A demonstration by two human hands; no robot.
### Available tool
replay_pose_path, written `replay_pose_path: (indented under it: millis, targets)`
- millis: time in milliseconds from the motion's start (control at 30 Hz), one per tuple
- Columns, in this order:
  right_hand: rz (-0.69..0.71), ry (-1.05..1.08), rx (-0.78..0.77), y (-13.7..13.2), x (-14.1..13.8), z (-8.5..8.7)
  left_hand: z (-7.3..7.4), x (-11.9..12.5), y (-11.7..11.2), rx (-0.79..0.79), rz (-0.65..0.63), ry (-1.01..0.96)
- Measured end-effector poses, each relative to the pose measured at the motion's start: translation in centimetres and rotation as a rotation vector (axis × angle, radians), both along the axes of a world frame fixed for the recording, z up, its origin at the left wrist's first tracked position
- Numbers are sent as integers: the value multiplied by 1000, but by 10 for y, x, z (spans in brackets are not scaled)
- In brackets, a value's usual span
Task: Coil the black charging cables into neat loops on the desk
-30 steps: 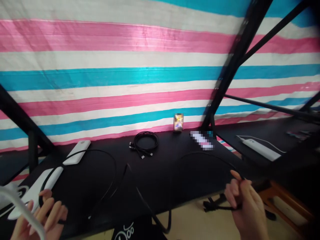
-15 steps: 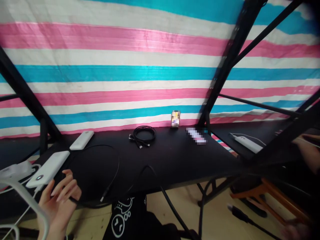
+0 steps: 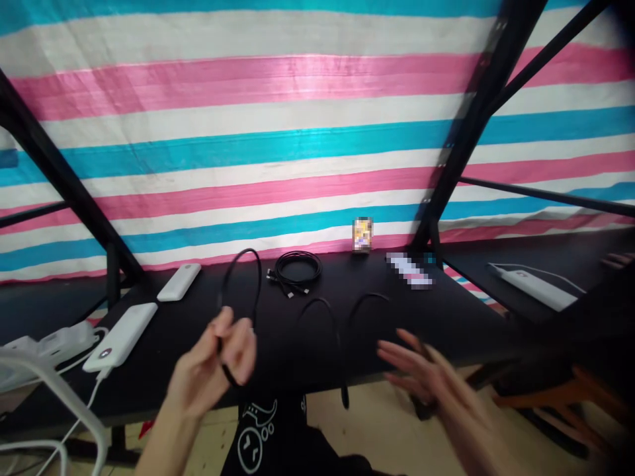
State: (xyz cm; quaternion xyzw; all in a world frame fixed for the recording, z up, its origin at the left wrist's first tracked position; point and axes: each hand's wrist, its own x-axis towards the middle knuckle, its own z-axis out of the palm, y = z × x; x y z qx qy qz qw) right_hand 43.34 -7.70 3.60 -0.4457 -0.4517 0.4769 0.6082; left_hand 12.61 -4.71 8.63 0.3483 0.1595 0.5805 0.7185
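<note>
Head view: I log the left hand pinched shut on the black cable, its loop standing above the fingers over the black table. Right hand is blurred, fingers spread, gripping nothing I can make out. Cable's end hangs off the table's front edge between the hands. Coiled cable lies behind.

A white power bank lies at the left end of the black table, with a second power bank behind it. A coiled black cable rests near the striped tarp. A white power strip sits far left.
</note>
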Motion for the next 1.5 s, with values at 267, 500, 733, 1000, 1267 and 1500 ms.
replay_pose_path:
  millis: [267,500,733,1000,1267,1500]
  targets:
    - [437,28,-219,40,-75,0,-21,57,10,167,-315,370]
    - [40,94,-136,62,-17,-9,-11,12,15,222,276,511]
    - [503,-49,-68,64,-82,33,7,56,46,615,480,1218]
    - [268,-488,134,69,-79,38,-6,18,57,792,874,1299]
    - [82,-32,259,80,-82,41,-21,12,64,302,606,1023]
    - [232,266,72,103,-117,13,-22,40,55,-310,559,218]
